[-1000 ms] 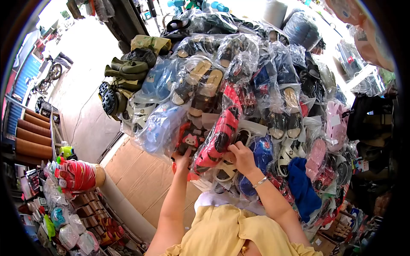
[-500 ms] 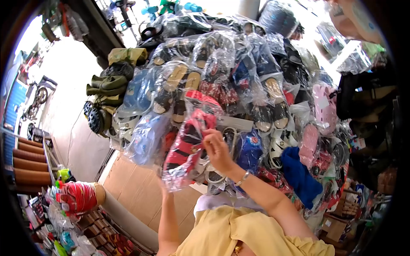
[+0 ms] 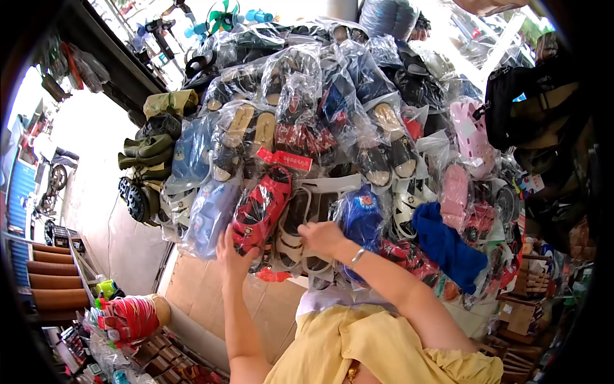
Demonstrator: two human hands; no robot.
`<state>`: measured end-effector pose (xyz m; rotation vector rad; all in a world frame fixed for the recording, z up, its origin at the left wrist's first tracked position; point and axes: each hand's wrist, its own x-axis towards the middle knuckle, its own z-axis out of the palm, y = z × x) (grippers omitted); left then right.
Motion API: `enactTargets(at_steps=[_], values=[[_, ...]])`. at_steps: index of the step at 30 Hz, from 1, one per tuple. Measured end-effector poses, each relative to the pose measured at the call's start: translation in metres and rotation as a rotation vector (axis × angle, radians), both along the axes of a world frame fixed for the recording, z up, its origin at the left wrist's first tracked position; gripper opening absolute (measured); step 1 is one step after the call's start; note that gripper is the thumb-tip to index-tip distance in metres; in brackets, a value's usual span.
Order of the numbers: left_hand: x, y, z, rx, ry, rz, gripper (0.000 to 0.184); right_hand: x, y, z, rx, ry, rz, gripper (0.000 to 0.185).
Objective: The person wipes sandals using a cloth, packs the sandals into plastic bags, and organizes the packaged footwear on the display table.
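The bagged red-and-black pair (image 3: 263, 203) lies at the centre of the frame, slightly left, tilted with its upper end to the right and its red header card (image 3: 284, 159) facing up. The left hand (image 3: 231, 259) touches its lower end, thumb and fingers parted; whether it carries any weight cannot be told. The right hand (image 3: 325, 240), fingers bunched narrow, rests at the white-strapped sandals (image 3: 291, 243) just right of centre; whether it pinches them cannot be told. For good seating, steady the red pair from below with the left hand and guide the sandals by their edge with the right. Apply light pressure only: the clear film is likely to slip and crease. Avoid pushing sideways into the pale blue pair (image 3: 210, 214) at left or the deep blue pair (image 3: 361, 214) at right. Keep the header card uncovered and flat.
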<state>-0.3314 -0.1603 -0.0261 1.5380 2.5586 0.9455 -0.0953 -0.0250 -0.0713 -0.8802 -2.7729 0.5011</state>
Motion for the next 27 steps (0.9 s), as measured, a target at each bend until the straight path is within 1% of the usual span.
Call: enactTargets(at_steps=[1, 2, 3, 5, 6, 7, 8, 9, 10, 11, 12, 13, 14, 15, 16, 17, 18, 19, 20, 21, 22, 23, 25, 26, 27], values=[[-0.004, 0.006, 0.002, -0.186, -0.056, -0.002, 0.082, 0.011, 0.003, 0.007, -0.084, 0.081, 0.044, 0.020], [-0.007, 0.010, 0.002, -0.370, -0.115, 0.003, 0.089, 0.022, 0.006, 0.010, -0.137, 0.245, 0.043, 0.014], [-0.013, 0.011, -0.001, -0.372, -0.118, 0.016, 0.089, 0.032, 0.007, 0.021, -0.206, 0.398, 0.024, 0.012], [-0.029, 0.008, -0.015, -0.299, -0.304, 0.085, 0.088, 0.052, 0.009, 0.033, -0.293, 0.599, -0.030, 0.013], [-0.038, 0.004, -0.029, -0.261, -0.269, 0.075, 0.083, 0.063, 0.010, 0.034, -0.387, 0.634, -0.084, 0.014], [-0.035, 0.004, -0.024, -0.270, -0.277, 0.092, 0.083, 0.072, 0.010, 0.035, -0.481, 0.667, -0.139, 0.016], [-0.034, 0.005, -0.018, -0.263, -0.333, 0.053, 0.077, 0.079, 0.010, 0.038, -0.539, 0.705, -0.228, 0.014], [-0.031, 0.005, -0.013, -0.255, -0.386, 0.012, 0.071, 0.089, 0.012, 0.029, -0.537, 0.716, -0.275, 0.014], [-0.027, 0.003, -0.019, -0.136, -0.488, 0.011, 0.056, 0.093, 0.014, 0.023, -0.604, 0.795, -0.315, 0.013], [-0.021, 0.000, -0.024, -0.141, -0.490, 0.020, 0.056, 0.095, 0.013, 0.017, -0.669, 0.874, -0.359, 0.012], [-0.012, -0.004, -0.029, -0.071, -0.533, -0.054, 0.050, 0.094, 0.011, 0.014, -0.676, 0.871, -0.356, 0.012], [0.002, -0.002, -0.022, 0.003, -0.575, -0.131, 0.043, 0.092, 0.011, 0.013, -0.724, 0.977, -0.375, 0.010], [0.022, -0.005, -0.013, -0.063, -0.613, -0.083, 0.036, 0.091, 0.013, 0.011, -0.768, 1.084, -0.392, 0.009], [0.033, -0.011, -0.021, -0.103, -0.699, -0.100, 0.036, 0.090, 0.012, 0.010, -0.768, 1.083, -0.390, 0.009], [0.054, -0.012, 0.000, -0.145, -0.942, -0.054, 0.035, 0.089, 0.010, 0.008, -0.784, 1.091, -0.398, 0.009], [0.059, -0.025, -0.058, -0.044, -0.878, -0.116, 0.033, 0.088, 0.009, 0.008, -0.800, 1.101, -0.408, 0.008], [0.069, -0.028, -0.073, -0.075, -0.837, -0.093, 0.030, 0.086, 0.010, 0.011, -0.799, 1.101, -0.409, 0.008], [0.076, -0.033, -0.085, -0.108, -0.796, -0.068, 0.027, 0.081, 0.010, 0.018, -0.630, 0.940, -0.334, 0.008], [0.073, -0.040, -0.103, -0.083, -0.827, -0.023, 0.024, 0.077, 0.009, 0.026, -0.461, 0.780, -0.258, 0.008], [0.069, -0.042, -0.116, -0.055, -0.856, 0.014, 0.021, 0.071, 0.006, 0.041, -0.426, 0.637, -0.216, 0.015], [0.071, -0.036, -0.087, -0.139, -0.699, 0.077, 0.017, 0.062, 0.006, 0.043, -0.298, 0.547, -0.135, 0.016], [0.068, -0.039, -0.082, 0.001, -0.769, 0.010, 0.020, 0.054, 0.003, 0.044, -0.182, 0.450, -0.058, 0.017], [0.058, -0.042, -0.077, 0.089, -0.507, 0.068, 0.023, 0.033, -0.003, 0.039, -0.012, 0.284, -0.007, 0.016], [0.058, -0.045, -0.071, 0.079, -0.499, 0.090, 0.025, 0.025, -0.005, 0.031, 0.016, 0.299, -0.028, 0.013], [0.053, -0.049, -0.077, 0.031, -0.577, 0.049, 0.029, 0.022, -0.006, 0.022, 0.037, 0.207, -0.027, 0.013]])
